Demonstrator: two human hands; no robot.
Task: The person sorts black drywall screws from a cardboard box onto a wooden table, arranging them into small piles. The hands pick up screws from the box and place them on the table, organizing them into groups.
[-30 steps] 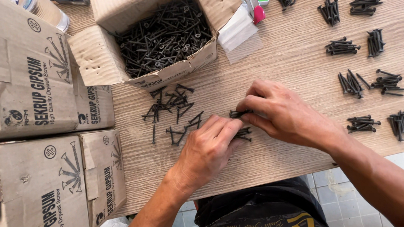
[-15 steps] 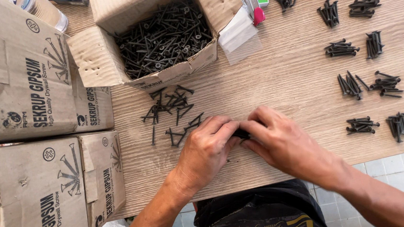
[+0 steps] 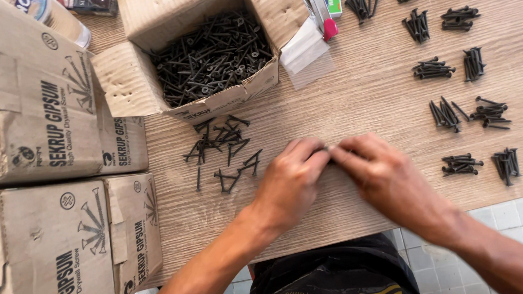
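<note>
Your left hand [image 3: 289, 185] and right hand [image 3: 385, 174] meet fingertip to fingertip near the table's [image 3: 356, 90] front edge, seemingly pinching a few black screws, mostly hidden. Loose screws [image 3: 221, 150] lie just left, below the open screw box [image 3: 204, 52] at the back edge.

Open screw carton [image 3: 144, 81] top; two closed cartons [image 3: 40, 183] left

**Bare Arms, Dark Shirt**

Both hands, the left hand [image 3: 289, 182] and the right hand [image 3: 382, 178], were bare, without gloves, rings or watch. The forearms carried no sleeves. A black shirt [image 3: 334, 278] with yellowish ornate lettering covered the torso.
</note>
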